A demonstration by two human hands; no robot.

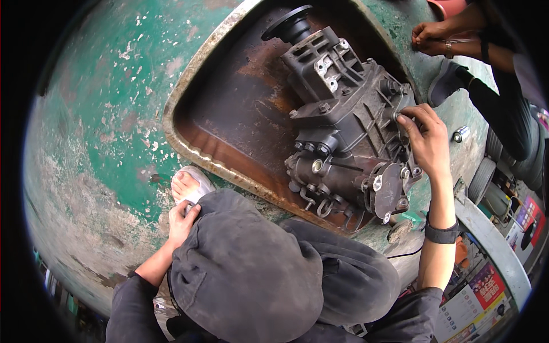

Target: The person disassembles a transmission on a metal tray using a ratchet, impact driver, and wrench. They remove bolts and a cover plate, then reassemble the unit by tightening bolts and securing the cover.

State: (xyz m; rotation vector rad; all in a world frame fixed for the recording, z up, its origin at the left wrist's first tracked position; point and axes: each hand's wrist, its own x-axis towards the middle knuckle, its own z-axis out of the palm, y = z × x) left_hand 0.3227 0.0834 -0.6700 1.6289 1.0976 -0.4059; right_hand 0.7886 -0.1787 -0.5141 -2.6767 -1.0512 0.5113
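Right fingertips: thumb (406,127) and forefinger sat close together, bent against the housing's side; whether they pinched a small part there, I could not tell.
Right hand (430,146): reached up from the lower right, its back partly turned to the view, a black wristband (441,234) below it on the forearm.
Left hand (180,224): lay by the dark trouser leg (246,263), near the foot; its fingers were curled, and what lay between them could not be made out.
Metal housing (354,114): dark grey and bolted, rested in the right part of the tray, a round flange (289,26) at its far end and a round cover plate (390,191) at its near end.
Tray (197,157): large, round-cornered, brown-stained inside, with a pale worn rim.
Left foot (189,184): in a pale sandal, just beside the tray.
Silver socket (461,134): on the floor, right of the right hand.
Co-worker's hands (432,39): held together beyond the tray, upper right.
Floor (123,120): green paint, chipped and worn.
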